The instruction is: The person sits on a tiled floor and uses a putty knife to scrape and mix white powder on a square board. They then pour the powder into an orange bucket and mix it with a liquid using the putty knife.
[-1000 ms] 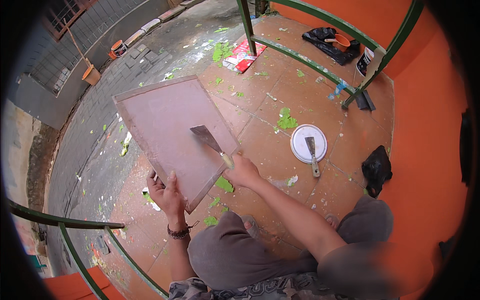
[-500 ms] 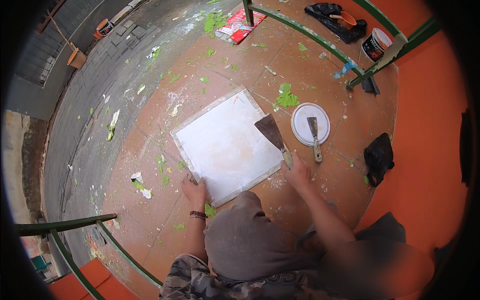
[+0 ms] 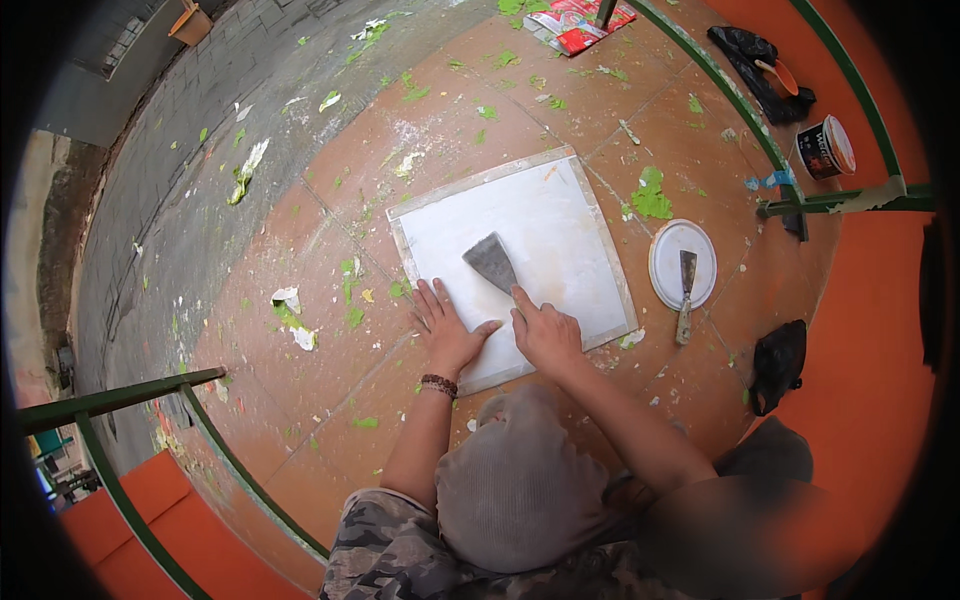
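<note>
Left hand (image 3: 455,343) lies spread across left edge of white panel (image 3: 555,215), right hand (image 3: 550,340) grips scraper (image 3: 492,264) at frame centre, panel's upper right open.

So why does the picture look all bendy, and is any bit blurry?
Head view: the fisheye lens bends the upper-right green railing; head view: a blurred patch sits at lower right, but the held scraper and white board look fairly sharp.

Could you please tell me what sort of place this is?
It looks like an outdoor porch or terrace, probably of a house: a brown tiled floor edged by green metal railings, an orange wall alongside, and a grey paved lane just beyond.
</note>
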A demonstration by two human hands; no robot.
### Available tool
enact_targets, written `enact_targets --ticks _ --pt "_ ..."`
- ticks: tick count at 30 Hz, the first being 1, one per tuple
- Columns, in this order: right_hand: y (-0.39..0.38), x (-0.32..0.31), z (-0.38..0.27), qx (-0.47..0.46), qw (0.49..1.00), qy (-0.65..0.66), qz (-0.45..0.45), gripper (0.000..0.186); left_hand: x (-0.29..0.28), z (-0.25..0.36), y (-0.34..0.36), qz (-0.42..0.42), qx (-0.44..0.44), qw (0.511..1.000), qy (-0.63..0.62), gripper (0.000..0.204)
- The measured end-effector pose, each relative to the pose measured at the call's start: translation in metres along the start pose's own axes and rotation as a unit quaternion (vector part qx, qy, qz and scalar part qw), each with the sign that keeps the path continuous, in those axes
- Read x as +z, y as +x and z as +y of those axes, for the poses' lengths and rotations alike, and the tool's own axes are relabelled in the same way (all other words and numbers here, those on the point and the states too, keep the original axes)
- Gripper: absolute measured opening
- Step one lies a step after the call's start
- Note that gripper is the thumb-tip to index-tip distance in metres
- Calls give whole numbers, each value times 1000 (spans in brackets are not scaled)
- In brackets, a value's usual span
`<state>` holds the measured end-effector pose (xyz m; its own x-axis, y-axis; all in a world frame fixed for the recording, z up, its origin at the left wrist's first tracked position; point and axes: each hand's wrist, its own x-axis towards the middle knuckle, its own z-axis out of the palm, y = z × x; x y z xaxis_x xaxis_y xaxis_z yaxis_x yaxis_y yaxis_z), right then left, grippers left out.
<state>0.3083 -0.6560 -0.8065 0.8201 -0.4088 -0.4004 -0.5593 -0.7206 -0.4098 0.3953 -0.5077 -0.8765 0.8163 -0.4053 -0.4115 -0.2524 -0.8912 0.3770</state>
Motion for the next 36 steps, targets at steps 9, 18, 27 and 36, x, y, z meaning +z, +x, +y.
enact_targets --ticks 9,18,27,36 --pt "0 11 -13 9 1000 3 -3 47 -3 -1 2 0 -17 1000 -2 134" --pt "36 7 -14 32 996 0 78 48 2 4 2 1 -11 1000 -19 136" --pt "51 -23 -5 62 994 23 83 44 8 5 2 31 6 999 -30 136" --pt "-28 -14 37 160 986 27 41 47 -3 8 -2 44 -47 998 -14 133"
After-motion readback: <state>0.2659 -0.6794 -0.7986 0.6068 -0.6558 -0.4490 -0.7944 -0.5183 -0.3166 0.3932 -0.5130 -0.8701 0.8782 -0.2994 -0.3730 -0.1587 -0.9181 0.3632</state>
